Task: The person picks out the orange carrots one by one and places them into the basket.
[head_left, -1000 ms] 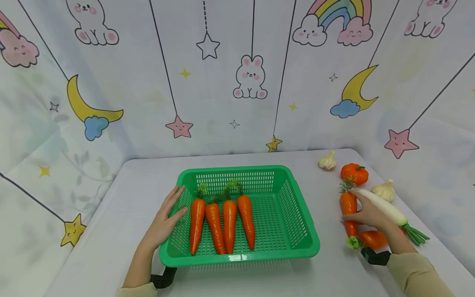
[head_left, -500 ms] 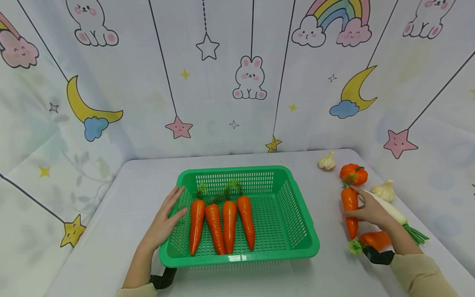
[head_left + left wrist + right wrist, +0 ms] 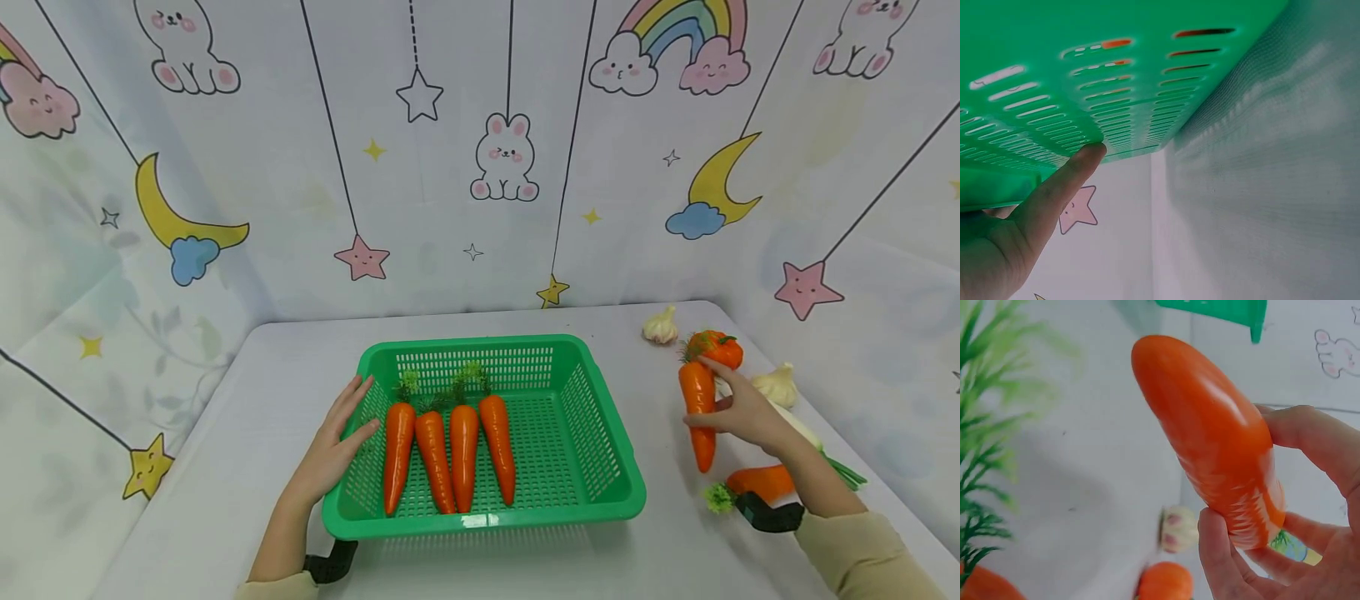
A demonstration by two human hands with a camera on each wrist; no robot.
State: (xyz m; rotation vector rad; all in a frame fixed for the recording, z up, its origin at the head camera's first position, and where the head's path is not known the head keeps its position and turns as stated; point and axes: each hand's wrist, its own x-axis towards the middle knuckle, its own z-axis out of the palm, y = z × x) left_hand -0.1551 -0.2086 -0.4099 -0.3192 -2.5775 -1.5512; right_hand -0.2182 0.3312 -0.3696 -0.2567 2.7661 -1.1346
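My right hand (image 3: 738,408) grips an orange carrot (image 3: 697,400) by its side, at the right of the table. In the right wrist view, thumb and fingers pinch this carrot (image 3: 1210,437) near its leafy end, the tip pointing away and its leaves mostly hidden. My left hand (image 3: 326,450) rests at the left rim of a green plastic basket (image 3: 480,527), fingers fairly straight. One extended digit of the left hand (image 3: 1054,200) touches the slotted outer wall in the left wrist view. Several carrots (image 3: 463,454) lie side by side in the basket's left half.
Behind the held carrot lie an orange pumpkin (image 3: 720,348) and a garlic bulb (image 3: 660,325). A second garlic bulb (image 3: 777,385) and a white radish (image 3: 798,427), partly covered by my right arm, lie farther right. Another carrot (image 3: 761,482) lies by the right wrist camera.
The held carrot has come up off the table and away from the white radish, moving slightly left and toward the back with my right hand. My left hand and the basket have stayed put.
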